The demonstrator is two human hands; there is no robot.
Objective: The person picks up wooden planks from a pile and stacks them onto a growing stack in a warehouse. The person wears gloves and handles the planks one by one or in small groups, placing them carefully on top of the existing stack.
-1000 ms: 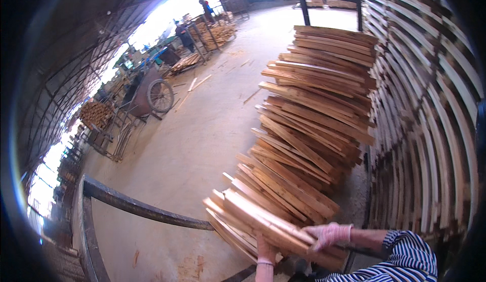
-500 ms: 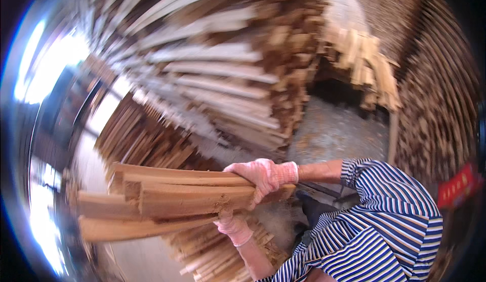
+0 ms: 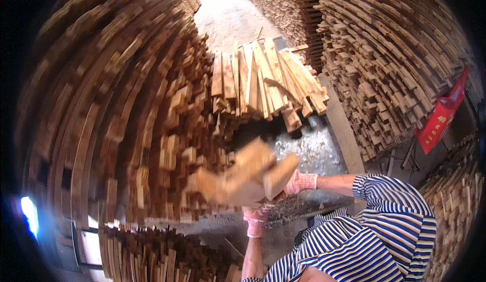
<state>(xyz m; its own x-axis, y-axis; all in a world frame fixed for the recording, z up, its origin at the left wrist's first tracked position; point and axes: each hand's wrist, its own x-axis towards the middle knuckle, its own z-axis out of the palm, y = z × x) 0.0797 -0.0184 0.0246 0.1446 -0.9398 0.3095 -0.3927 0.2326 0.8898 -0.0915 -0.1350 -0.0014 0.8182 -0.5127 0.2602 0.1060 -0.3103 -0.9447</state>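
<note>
A bundle of wooden boards point(image 3: 248, 173), blurred by motion, is held in front of me with its sawn ends facing away. My right hand point(image 3: 298, 183), in a pink-and-white knit glove, grips the bundle's right side. Below the boards, my left hand point(image 3: 257, 218), in a matching glove, closes on their underside. Parts of the fingers of both hands are hidden by the wood. Beyond the bundle, loose light-coloured boards point(image 3: 258, 77) lie side by side on a pile, their near ends uneven.
A tall wall of stacked boards point(image 3: 121, 110) rises close on the left, another stack point(image 3: 374, 74) on the right. Bundled wood point(image 3: 147, 256) stands at lower left. A red banner point(image 3: 443, 117) hangs at right. Grey floor point(image 3: 233, 11) runs between stacks at the back.
My view has swung to the right. The boards, which stretched out leftward, now point away from me, and the pile of loose boards has come to the middle. Both hands keep their hold.
</note>
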